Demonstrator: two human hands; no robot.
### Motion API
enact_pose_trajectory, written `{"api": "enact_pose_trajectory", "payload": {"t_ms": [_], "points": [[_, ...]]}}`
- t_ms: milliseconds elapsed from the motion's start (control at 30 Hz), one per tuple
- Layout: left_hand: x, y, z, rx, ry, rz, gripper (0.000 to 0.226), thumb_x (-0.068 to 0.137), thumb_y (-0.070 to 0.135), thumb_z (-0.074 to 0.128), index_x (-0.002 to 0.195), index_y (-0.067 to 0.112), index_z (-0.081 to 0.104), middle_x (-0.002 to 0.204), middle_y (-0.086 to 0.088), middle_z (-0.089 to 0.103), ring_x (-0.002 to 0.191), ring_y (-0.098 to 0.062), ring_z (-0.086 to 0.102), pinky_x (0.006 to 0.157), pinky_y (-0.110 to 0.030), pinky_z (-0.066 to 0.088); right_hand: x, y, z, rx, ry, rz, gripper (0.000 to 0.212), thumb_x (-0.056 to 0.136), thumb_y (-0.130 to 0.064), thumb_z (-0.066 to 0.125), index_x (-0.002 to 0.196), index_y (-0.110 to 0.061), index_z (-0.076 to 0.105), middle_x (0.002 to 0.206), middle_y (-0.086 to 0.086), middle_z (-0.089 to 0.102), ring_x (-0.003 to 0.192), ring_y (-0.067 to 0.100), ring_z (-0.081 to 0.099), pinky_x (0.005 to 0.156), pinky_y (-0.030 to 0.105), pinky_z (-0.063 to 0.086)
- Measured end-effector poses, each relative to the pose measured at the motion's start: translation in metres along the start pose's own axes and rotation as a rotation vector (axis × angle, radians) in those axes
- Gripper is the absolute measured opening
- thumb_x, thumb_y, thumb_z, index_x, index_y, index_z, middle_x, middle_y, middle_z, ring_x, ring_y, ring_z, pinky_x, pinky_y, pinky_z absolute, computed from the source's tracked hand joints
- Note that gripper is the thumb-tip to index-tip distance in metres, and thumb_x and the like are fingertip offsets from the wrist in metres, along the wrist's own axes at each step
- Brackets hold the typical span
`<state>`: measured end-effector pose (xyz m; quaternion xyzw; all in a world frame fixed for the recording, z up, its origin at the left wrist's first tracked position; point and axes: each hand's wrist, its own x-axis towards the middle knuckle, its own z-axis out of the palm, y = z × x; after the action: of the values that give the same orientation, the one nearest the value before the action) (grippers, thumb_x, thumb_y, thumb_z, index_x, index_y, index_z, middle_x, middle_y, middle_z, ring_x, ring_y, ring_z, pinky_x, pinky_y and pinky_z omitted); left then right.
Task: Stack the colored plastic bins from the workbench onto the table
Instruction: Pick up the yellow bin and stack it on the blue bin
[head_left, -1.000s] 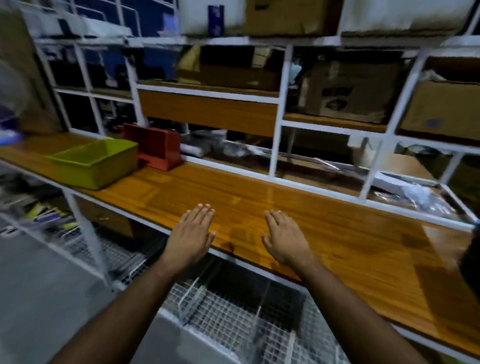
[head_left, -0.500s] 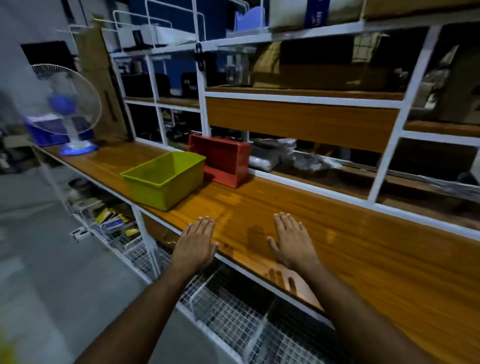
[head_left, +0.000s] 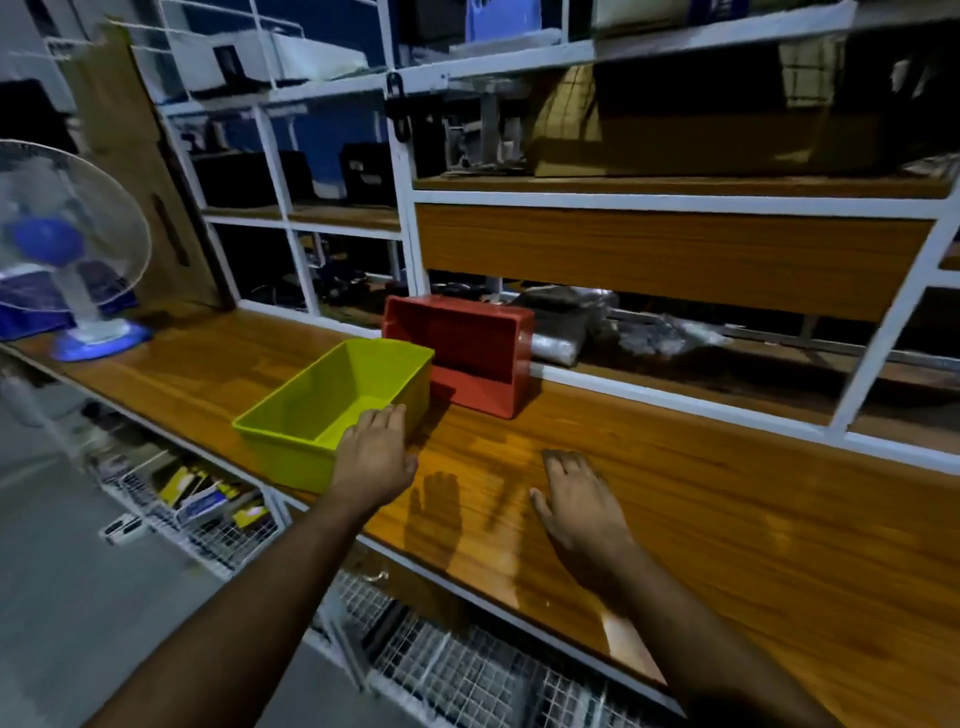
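Observation:
A lime-green plastic bin (head_left: 322, 400) stands upright and empty on the wooden workbench (head_left: 727, 519). Behind it to the right, a red bin (head_left: 467, 358) lies tipped on its side, its opening facing me, against the white shelf frame. My left hand (head_left: 376, 457) is flat with fingers apart, its fingertips over the green bin's near right corner; contact with the rim is unclear. My right hand (head_left: 579, 493) hovers palm down, holding nothing, over bare bench to the right of both bins.
A blue-and-white desk fan (head_left: 67, 249) stands at the bench's left end. White metal shelving (head_left: 410, 249) with boxes and wrapped items rises behind the bench. Wire baskets (head_left: 208, 514) with small packs hang under the bench edge. Grey floor lies at lower left.
The view has swung left and closer to the bins. My left hand has reached forward to the green bin's near corner. My right hand stays palm down over the bench.

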<state>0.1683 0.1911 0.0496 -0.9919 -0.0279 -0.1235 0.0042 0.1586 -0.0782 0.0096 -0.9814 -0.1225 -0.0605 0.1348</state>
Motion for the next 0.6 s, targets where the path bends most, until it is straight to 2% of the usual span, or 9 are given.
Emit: {"api": "enact_pose_trajectory", "payload": {"t_ms": [100, 267, 433, 500, 600], "points": [[0.037, -0.028, 0.012, -0.031, -0.036, -0.026, 0.071, 0.084, 0.038, 0.060, 0.144, 0.009, 0.034, 0.143, -0.010, 0.047, 0.131, -0.032, 0.040, 0.103, -0.043, 0.038, 0.015, -0.023, 0.005, 0.028, 0.020, 0.058, 0.063, 0.095, -0.049, 0.044, 0.150, -0.023, 0.024, 0.151, 0.002, 0.037, 0.138, 0.019, 0.034, 0.110, 0.039, 0.034], [0.084, -0.060, 0.034, -0.227, -0.242, -0.063, 0.056, 0.086, 0.019, 0.055, 0.137, 0.007, 0.034, 0.127, -0.022, 0.057, 0.117, -0.040, 0.056, 0.094, -0.044, 0.047, 0.028, -0.061, 0.014, 0.175, 0.042, 0.171, 0.069, 0.092, -0.046, 0.053, 0.151, -0.033, 0.018, 0.152, -0.005, 0.033, 0.139, 0.013, 0.031, 0.110, 0.036, 0.032], [0.083, -0.070, 0.046, -0.209, -0.233, 0.067, 0.040, 0.086, 0.009, 0.047, 0.125, 0.005, 0.040, 0.116, -0.023, 0.064, 0.110, -0.040, 0.061, 0.085, -0.042, 0.048, 0.038, -0.093, 0.026, 0.239, 0.011, 0.248, 0.061, 0.095, -0.044, 0.050, 0.150, -0.035, 0.025, 0.151, -0.005, 0.035, 0.138, 0.014, 0.033, 0.109, 0.036, 0.034], [0.080, -0.071, 0.045, -0.225, -0.301, 0.120, 0.041, 0.084, 0.012, 0.050, 0.124, 0.004, 0.042, 0.118, -0.024, 0.062, 0.112, -0.041, 0.059, 0.087, -0.041, 0.048, 0.043, -0.097, 0.025, 0.229, 0.015, 0.234, 0.057, 0.095, -0.044, 0.050, 0.148, -0.034, 0.030, 0.149, -0.003, 0.038, 0.136, 0.014, 0.035, 0.108, 0.036, 0.036], [0.066, -0.061, 0.042, -0.221, -0.408, 0.244, 0.043, 0.080, 0.016, 0.053, 0.120, 0.005, 0.047, 0.120, -0.025, 0.062, 0.114, -0.040, 0.059, 0.088, -0.039, 0.048, 0.046, -0.099, 0.012, 0.189, 0.069, 0.156, 0.046, 0.098, -0.033, 0.048, 0.144, -0.026, 0.041, 0.145, -0.001, 0.045, 0.133, 0.014, 0.038, 0.107, 0.031, 0.035]]}}
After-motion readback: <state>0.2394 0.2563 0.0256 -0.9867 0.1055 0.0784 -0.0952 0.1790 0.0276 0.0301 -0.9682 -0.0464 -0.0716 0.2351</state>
